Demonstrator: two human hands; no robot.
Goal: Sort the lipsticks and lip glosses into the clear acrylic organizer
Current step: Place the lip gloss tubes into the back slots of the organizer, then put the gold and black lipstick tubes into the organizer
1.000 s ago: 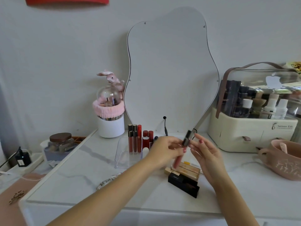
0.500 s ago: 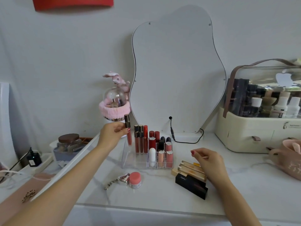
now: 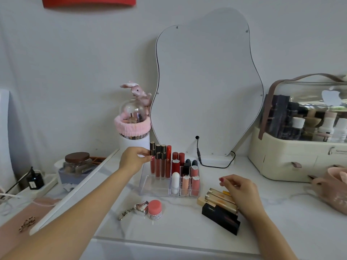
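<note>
L hand (image 3: pixel 133 160) reaching to back-left corner of clear acrylic organizer (image 3: pixel 150 186), grip pinching black cap of leftmost lip gloss (image 3: pixel 152 158) btw thumb and fingertips. Gloss upright, lower end down in back row of organizer, just beside two more black-capped glosses (image 3: pixel 160 162) and a red tube (image 3: pixel 168 161) w/ red cap. More to the right in organizer: dark red lipsticks (image 3: pixel 176 163), black-capped ones (image 3: pixel 187 166), pink-toned tubes (image 3: pixel 195 182) in front cells, one white stick (image 3: pixel 175 182). Front-left cell wide and see-through, contents not readable.

R hand (image 3: pixel 239 190) hovering over or resting on gold lip gloss tubes (image 3: pixel 217 198) lying flat on table (image 3: pixel 187 226), right of organizer. Fingers curled; grip state hard to call: cannot tell if anything pinched. Black lipstick box (image 3: pixel 220 217) lying just in front of gold tubes, touching or nearly so.

In front of organizer on table: small jar w/ pink lid (image 3: pixel 154 209), silver keychain (image 3: pixel 134 210) just beside it on the left.

Behind: wavy-edged mirror (image 3: pixel 206 81) against wall, black cable (image 3: pixel 199 154) at its base. White cup w/ pink band and bunny-topped dome (image 3: pixel 134 119) left of mirror. Cream cosmetics case (image 3: pixel 293 158) w/ clear lid far right, bottles inside. Pink pouch (image 3: pixel 332 188) at right edge. Glass jar w/ brown lid (image 3: pixel 77 162) off to left.
</note>
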